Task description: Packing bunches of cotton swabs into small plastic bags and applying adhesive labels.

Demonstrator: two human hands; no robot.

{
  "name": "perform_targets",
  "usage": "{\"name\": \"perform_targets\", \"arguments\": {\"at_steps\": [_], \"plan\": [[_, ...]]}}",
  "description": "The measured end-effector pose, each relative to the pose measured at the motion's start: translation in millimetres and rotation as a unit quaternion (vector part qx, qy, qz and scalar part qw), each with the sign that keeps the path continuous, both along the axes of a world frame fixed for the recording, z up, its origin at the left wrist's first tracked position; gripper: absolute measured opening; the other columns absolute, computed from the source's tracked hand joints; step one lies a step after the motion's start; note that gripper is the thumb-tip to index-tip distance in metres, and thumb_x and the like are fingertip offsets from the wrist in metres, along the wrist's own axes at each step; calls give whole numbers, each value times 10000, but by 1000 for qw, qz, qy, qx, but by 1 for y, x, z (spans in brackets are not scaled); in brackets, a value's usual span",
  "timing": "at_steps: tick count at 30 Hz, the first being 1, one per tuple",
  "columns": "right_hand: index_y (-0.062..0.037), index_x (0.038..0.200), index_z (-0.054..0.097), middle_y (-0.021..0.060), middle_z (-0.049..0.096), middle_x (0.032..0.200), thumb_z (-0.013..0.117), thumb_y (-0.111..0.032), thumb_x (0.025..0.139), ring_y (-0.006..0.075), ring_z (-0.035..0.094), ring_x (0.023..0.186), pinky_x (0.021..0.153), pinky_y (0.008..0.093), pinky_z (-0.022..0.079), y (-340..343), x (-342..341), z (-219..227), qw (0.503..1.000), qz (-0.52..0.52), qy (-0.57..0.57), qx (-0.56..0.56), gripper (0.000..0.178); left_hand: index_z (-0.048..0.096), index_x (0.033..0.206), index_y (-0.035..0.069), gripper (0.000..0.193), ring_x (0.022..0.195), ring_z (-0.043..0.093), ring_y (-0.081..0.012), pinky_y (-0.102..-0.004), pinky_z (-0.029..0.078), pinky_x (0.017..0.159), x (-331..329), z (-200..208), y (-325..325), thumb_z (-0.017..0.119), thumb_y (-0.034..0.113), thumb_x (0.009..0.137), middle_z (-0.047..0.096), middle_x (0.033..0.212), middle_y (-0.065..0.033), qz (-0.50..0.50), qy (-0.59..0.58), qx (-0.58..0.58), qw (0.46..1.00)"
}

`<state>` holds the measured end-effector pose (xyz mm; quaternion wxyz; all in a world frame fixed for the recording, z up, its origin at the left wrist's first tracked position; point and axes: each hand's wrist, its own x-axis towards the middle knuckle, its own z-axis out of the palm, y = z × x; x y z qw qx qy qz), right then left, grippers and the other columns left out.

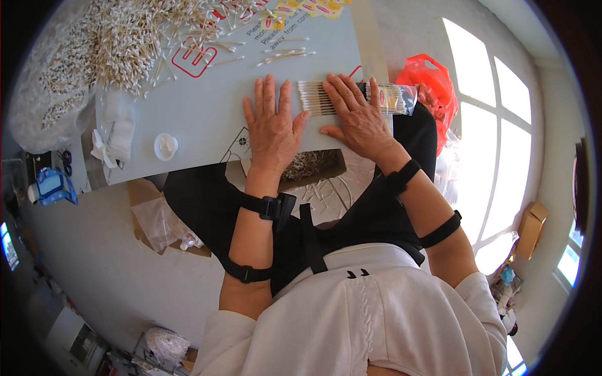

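Hands flat on the bench (pixel 207 113): we see the left hand (pixel 271 128) lying palm down, fingers straight and slightly spread, holding nothing, its fingertips just beside a neat row of cotton swabs (pixel 315 98). The right hand (pixel 359 116) rests on that row, fingers spread and pressing down where the swabs enter a clear plastic bag (pixel 394 98), which lies toward the bench's right edge. A loose heap of swabs (pixel 113 44) covers the far left of the bench, with a small white lid (pixel 165 145) nearer us and a red plastic bag (pixel 433 84) hanging off to the right. In our judgement the row could fan out or roll if the pressing hand lifts unevenly, and the bag, so near the edge, could slide off.
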<state>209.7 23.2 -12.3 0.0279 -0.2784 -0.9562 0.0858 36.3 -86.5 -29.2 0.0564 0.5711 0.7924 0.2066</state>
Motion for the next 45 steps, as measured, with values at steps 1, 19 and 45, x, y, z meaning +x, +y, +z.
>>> {"name": "perform_targets", "arguments": {"at_steps": [1,19,45], "plan": [[-98,1521,315,71,291,1590,567,-578,880,246,218,1490,1182,621,12,0,-1,1,1000,1,0,0,840,387,1487,116,638,1482,212,-345,-570,145,1179,0,0,0,572,412,953,280,1581,-151,1,0,0,1000],[-63,1510,328,96,291,1582,585,-608,858,280,240,1477,1154,654,91,-2,-4,6,1000,-2,0,-9,888,539,1405,234,518,1477,213,-366,-624,159,1149,12,9,2,632,385,918,304,1572,-157,-28,12,2,1000],[-64,1492,355,116,321,1557,614,-513,894,304,261,1463,1136,663,154,-4,-9,6,1000,-16,7,-10,792,605,1339,170,481,1506,134,-347,-651,106,1145,10,9,20,633,406,920,300,1581,-147,-26,-3,26,999]]}}
